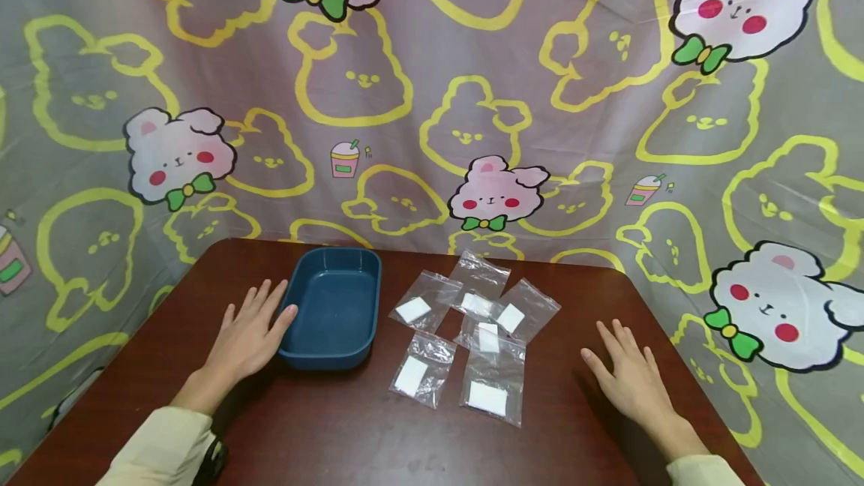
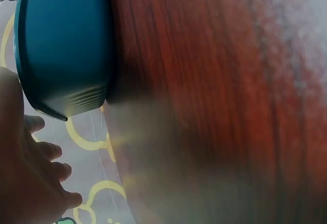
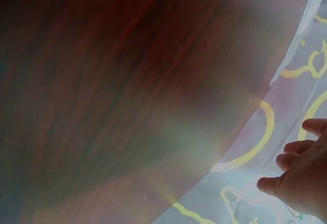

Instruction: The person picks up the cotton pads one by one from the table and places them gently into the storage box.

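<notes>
Hands lay flat: left hand (image 1: 251, 334) touched the blue tray (image 1: 335, 307), right hand (image 1: 629, 375) empty; bagging sachets (image 1: 466, 336) seemingly not yet begun.

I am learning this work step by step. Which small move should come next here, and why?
Probably the right hand reaches for the nearest bag: both hands lie flat and hold nothing, the blue tray beside the left hand looks empty, and six bags lie loose on the table.

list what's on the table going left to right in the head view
left hand → blue tray → clear bags with white squares → right hand
</notes>
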A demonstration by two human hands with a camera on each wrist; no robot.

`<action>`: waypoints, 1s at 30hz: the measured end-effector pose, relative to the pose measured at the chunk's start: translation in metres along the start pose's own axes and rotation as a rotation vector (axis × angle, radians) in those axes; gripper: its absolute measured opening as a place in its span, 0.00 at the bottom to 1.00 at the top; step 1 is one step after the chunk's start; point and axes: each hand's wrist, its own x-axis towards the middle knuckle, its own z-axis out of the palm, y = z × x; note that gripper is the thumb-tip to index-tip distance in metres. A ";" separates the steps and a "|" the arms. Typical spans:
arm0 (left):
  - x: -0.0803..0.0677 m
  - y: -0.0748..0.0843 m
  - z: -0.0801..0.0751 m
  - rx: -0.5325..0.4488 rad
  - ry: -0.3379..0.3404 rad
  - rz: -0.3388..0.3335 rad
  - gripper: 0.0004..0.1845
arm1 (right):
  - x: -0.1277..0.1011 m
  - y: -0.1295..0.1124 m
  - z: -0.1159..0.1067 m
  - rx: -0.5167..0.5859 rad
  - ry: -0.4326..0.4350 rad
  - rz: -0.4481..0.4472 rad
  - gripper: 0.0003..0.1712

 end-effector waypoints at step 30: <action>0.004 0.012 0.016 -0.500 -0.009 -0.116 0.38 | 0.003 -0.055 0.022 0.065 0.011 -0.117 0.43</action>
